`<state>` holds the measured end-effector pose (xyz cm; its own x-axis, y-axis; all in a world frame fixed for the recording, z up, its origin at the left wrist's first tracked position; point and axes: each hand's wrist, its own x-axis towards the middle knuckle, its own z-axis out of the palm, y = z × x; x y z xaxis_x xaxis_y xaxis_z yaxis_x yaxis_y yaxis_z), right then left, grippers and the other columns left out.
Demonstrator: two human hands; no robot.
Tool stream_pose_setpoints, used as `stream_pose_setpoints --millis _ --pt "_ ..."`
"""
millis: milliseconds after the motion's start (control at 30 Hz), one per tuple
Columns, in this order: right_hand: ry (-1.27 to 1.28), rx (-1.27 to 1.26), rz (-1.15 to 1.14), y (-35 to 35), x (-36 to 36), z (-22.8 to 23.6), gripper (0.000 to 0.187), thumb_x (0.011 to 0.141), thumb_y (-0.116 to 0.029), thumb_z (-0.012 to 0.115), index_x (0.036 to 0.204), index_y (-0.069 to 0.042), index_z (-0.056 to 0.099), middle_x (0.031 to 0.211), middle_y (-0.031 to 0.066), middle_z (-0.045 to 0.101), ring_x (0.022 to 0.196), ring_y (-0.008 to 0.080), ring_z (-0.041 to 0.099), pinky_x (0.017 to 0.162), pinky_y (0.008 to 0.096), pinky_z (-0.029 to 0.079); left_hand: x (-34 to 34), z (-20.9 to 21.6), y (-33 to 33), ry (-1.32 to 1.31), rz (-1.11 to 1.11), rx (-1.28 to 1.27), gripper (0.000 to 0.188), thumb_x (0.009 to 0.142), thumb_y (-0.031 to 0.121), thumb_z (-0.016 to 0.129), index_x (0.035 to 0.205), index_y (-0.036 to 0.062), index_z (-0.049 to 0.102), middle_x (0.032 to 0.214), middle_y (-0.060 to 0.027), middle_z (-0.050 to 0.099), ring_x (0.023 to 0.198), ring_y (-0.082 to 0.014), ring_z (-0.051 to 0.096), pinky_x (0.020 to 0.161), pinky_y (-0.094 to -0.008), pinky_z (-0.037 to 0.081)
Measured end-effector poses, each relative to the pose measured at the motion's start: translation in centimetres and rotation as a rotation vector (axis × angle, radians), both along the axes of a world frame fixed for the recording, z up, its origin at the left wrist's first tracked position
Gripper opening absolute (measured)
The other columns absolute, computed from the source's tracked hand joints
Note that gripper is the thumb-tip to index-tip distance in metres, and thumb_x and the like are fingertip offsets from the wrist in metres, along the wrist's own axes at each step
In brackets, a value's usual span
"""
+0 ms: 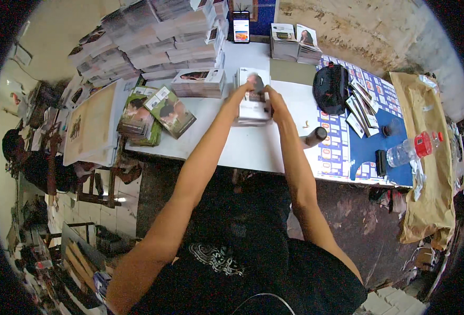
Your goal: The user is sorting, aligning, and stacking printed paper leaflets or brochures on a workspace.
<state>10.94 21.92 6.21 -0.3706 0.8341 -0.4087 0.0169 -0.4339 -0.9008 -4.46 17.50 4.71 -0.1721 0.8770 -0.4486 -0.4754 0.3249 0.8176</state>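
Note:
A stack of white printed booklets [254,109] with a dark-haired figure on the top cover lies on the white table in front of me. My left hand [238,97] grips its left side, with fingers reaching over the top cover. Along the right edge, my right hand [275,103] presses against the same stack. Both hands are slightly blurred, and their fingertips are partly hidden. Just left of them sits another low stack of booklets [198,84]. Green-covered booklets [170,111] lie in an untidy pile farther left.
Tall piles of printed sheets [158,37] rise at the back left. A phone [241,27] stands upright behind. To the right are a black bag [331,88], a dark cylinder [316,136], a plastic bottle [408,151] and brown paper [426,210]. Another person [37,163] is at far left.

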Motion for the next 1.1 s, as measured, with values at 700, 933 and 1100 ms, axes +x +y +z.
stream_pose_setpoints --millis 700,933,1100 --pt "0.342 0.362 0.083 -11.9 4.2 -4.0 0.077 0.075 -0.011 0.050 0.147 0.001 0.025 0.137 0.0131 0.044 0.125 0.0215 0.043 0.111 0.0348 0.032 4.6 1.7 -14.5 0.265 -0.016 0.904 0.124 0.071 0.023 0.082 0.154 0.0107 -0.009 0.150 -0.0134 0.030 0.134 -0.0249 0.037 0.111 -0.0408 0.033" --pt "0.268 0.494 0.185 -13.7 5.5 -2.9 0.079 0.073 -0.023 0.054 0.143 0.003 0.028 0.138 0.0143 0.040 0.133 0.0226 0.034 0.115 0.0367 0.022 3.5 -1.4 -17.3 0.144 0.013 0.621 0.081 0.076 0.025 0.078 0.142 0.0095 0.033 0.123 -0.0100 0.057 0.114 -0.0236 0.058 0.097 -0.0404 0.051" --pt "0.285 0.407 0.065 -15.1 5.3 -6.3 0.073 0.074 -0.018 0.051 0.140 0.005 0.030 0.134 0.0141 0.043 0.126 0.0213 0.038 0.108 0.0329 0.027 5.7 0.1 -17.2 0.027 0.004 0.671 0.111 0.077 0.045 0.076 0.154 0.0053 0.007 0.148 -0.0132 0.029 0.135 -0.0258 0.035 0.107 -0.0421 0.037"
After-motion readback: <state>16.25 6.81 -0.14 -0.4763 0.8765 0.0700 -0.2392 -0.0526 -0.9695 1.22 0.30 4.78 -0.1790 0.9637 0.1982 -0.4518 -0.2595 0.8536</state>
